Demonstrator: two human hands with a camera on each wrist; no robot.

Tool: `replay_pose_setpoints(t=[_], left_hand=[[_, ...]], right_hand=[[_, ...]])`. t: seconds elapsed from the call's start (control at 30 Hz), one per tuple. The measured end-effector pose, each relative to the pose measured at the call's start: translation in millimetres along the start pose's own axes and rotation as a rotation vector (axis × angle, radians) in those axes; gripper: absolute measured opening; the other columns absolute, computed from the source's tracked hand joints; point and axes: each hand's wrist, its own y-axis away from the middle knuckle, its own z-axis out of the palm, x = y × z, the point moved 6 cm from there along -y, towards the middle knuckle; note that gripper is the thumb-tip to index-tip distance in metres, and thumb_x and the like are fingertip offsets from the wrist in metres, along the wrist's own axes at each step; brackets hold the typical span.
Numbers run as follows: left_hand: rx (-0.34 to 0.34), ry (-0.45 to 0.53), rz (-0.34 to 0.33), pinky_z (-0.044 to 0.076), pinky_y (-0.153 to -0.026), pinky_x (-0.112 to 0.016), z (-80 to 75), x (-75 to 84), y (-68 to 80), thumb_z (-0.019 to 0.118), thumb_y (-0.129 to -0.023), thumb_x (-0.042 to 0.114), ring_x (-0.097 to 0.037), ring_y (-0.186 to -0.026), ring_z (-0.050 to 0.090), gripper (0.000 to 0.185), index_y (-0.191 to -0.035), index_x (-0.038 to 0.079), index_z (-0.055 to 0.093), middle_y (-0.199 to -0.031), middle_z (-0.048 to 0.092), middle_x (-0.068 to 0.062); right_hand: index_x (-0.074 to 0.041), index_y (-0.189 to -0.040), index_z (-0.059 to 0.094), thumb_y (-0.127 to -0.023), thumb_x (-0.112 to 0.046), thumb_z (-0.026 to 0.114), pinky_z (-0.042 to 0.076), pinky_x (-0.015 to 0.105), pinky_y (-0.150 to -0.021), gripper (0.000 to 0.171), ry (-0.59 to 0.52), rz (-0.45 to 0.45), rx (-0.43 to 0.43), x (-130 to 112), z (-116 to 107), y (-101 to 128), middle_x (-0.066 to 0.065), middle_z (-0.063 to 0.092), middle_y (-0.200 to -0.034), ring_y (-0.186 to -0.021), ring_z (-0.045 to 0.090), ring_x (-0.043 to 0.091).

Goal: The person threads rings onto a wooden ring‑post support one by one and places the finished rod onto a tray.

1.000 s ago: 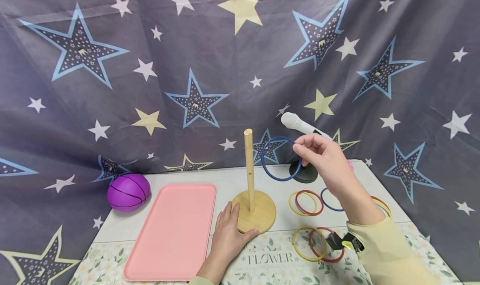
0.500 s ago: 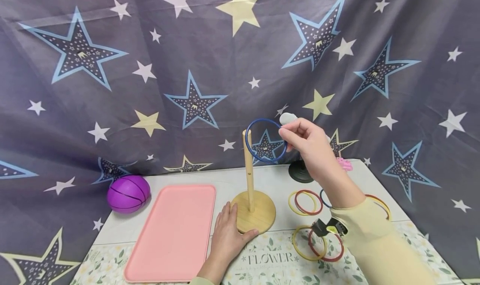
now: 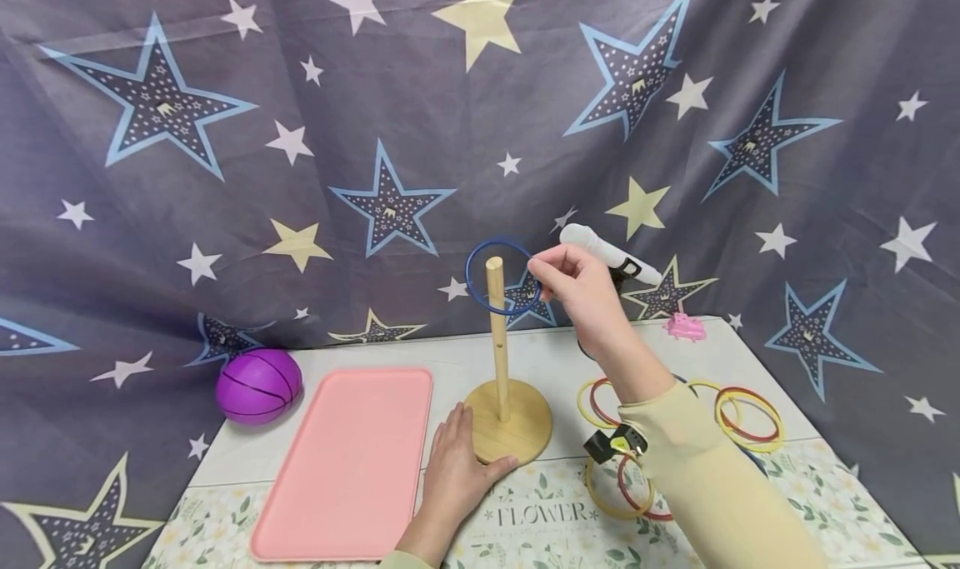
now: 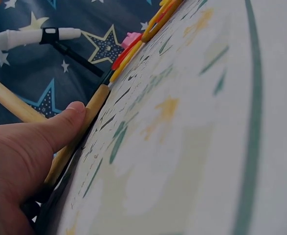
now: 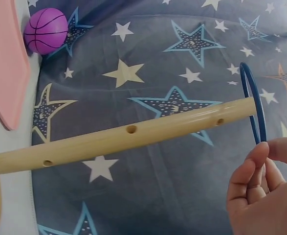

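Note:
A wooden post [image 3: 498,331] stands upright on its round wooden base [image 3: 521,436] at the middle of the table. My left hand [image 3: 456,479] rests on the base's near left edge, fingers extended and thumb apart; in the left wrist view the thumb [image 4: 67,122] lies on the rim. My right hand [image 3: 581,294] pinches a thin blue ring [image 3: 467,277] between thumb and fingertips at the top of the post. The post's tip shows inside the ring in the head view. From the right wrist view, the ring [image 5: 261,110] stands level with the post's end.
Yellow, red and blue rings [image 3: 750,419] lie at the right, some under my right forearm. A white microphone [image 3: 600,244] on a dark stand and a pink object [image 3: 685,327] are behind. A pink tray [image 3: 348,461] and purple ball [image 3: 258,386] occupy the left.
My right hand has carried the blue ring leftward from beside the post to its top, rising first. The left hand has stayed on the base.

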Motion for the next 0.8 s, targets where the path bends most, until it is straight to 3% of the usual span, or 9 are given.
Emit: replay_pose_setpoints(t=[0.47,0.7,0.8], left_hand=[[-0.002,0.023,0.003,0.031,-0.129,-0.062,-4.4,-2.9,-0.7,0.1,-0.074,0.057,-0.054,-0.152,0.044,0.121,-0.156,-0.015,0.049,-0.163,0.046,-0.035],[-0.007,0.019,0.008,0.031,-0.129,-0.061,-3.9,-2.8,-0.9,0.101,-0.074,0.056,-0.053,-0.152,0.044,0.121,-0.156,-0.015,0.048,-0.163,0.047,-0.035],[-0.005,0.014,0.015,0.03,-0.129,-0.06,-2.7,-2.1,-0.8,0.1,-0.074,0.055,-0.051,-0.153,0.044,0.122,-0.157,-0.016,0.046,-0.163,0.047,-0.035]], right_hand=[[0.003,-0.115,0.075,-0.105,-0.012,0.076,0.059,0.027,-0.076,0.018,0.063,0.125,-0.005,49,2,7,0.001,0.069,-0.09,-0.071,0.064,0.014],[-0.001,-0.112,0.076,-0.104,-0.013,0.078,0.058,0.027,-0.075,0.015,0.078,0.178,-0.006,74,-2,14,0.012,0.071,-0.098,-0.072,0.064,0.015],[-0.003,-0.112,0.077,-0.104,-0.014,0.078,0.058,0.028,-0.076,0.013,0.087,0.199,-0.009,84,-5,18,0.009,0.071,-0.097,-0.073,0.064,0.015]])
